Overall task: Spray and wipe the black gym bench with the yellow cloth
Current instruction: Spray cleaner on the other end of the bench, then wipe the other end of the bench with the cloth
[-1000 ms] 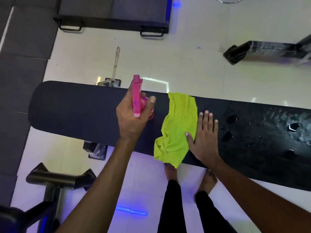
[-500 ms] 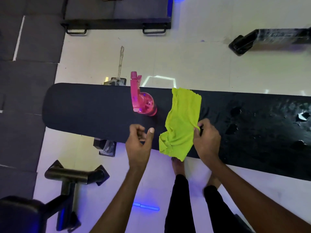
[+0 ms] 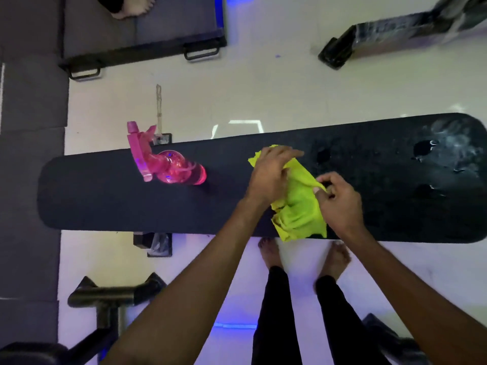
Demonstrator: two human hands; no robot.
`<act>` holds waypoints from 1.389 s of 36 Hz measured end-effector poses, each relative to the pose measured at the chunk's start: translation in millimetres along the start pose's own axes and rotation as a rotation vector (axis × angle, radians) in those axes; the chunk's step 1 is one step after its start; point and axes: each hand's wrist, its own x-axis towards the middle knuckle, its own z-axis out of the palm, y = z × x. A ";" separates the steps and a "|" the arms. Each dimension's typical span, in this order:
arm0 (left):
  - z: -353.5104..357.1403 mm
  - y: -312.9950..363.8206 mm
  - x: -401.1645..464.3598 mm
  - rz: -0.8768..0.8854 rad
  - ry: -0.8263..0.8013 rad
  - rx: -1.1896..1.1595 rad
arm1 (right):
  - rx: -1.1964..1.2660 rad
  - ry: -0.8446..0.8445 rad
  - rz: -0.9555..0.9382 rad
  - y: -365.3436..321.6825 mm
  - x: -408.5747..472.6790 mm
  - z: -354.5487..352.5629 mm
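Black padded gym bench (image 3: pixel 110 196) lay across before us, wet at its right end. Our left hand (image 3: pixel 268 172) and right hand (image 3: pixel 340 198) pinched the crumpled yellow cloth (image 3: pixel 297 206) on it; the pink spray bottle (image 3: pixel 168 164) stood released. Spraying seemed done; next, we judged, bunch the cloth and wipe rightward.

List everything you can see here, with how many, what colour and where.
gym bench: one, black, across the middle, wet at its right end
spray bottle: one, pink, on the bench's left half
cloth: one, yellow, bench's front edge
floor mats: several, grey, left side
platform with handles: one, dark, top left
equipment leg: one, black, top right
metal stand: one, black, bottom left
another person's foot: one, top left
left hand: on the cloth
right hand: pinching the cloth
own feet: two, bare
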 end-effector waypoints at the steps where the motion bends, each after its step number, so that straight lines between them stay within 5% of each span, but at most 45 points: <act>1: 4.2 11.4 13.1 0.063 -0.089 0.103 | 0.006 0.002 -0.018 1.3 0.9 -10.0; 5: 17.3 39.2 54.0 0.166 -0.365 0.400 | 0.027 0.009 -0.059 7.7 5.9 -52.8; 9: 16.5 62.9 77.5 0.150 -0.430 0.317 | 0.081 0.010 -0.046 20.3 12.2 -97.4; 16: 24.3 140.7 113.8 0.247 -0.361 0.256 | -0.089 -0.031 0.029 76.9 15.5 -180.2; 22: 57.6 227.7 151.6 0.442 -0.336 0.298 | -0.116 0.259 0.060 103.4 10.6 -253.1; 29: 95.4 283.8 192.2 0.492 -0.112 0.130 | -0.179 0.560 0.012 111.5 1.7 -303.9; 33: 122.6 272.7 192.3 0.446 -0.126 0.142 | -0.139 0.536 0.062 125.3 -2.2 -273.6; 39: 145.3 210.0 176.6 0.285 -0.232 0.379 | -0.169 0.223 0.185 140.1 -1.0 -195.0; 44: 146.3 162.7 151.6 0.146 -0.131 0.477 | -0.348 0.456 -0.040 143.5 25.3 -182.0; 50: 162.2 122.8 135.5 0.203 -0.123 0.562 | -0.580 0.223 -0.201 159.8 101.4 -184.4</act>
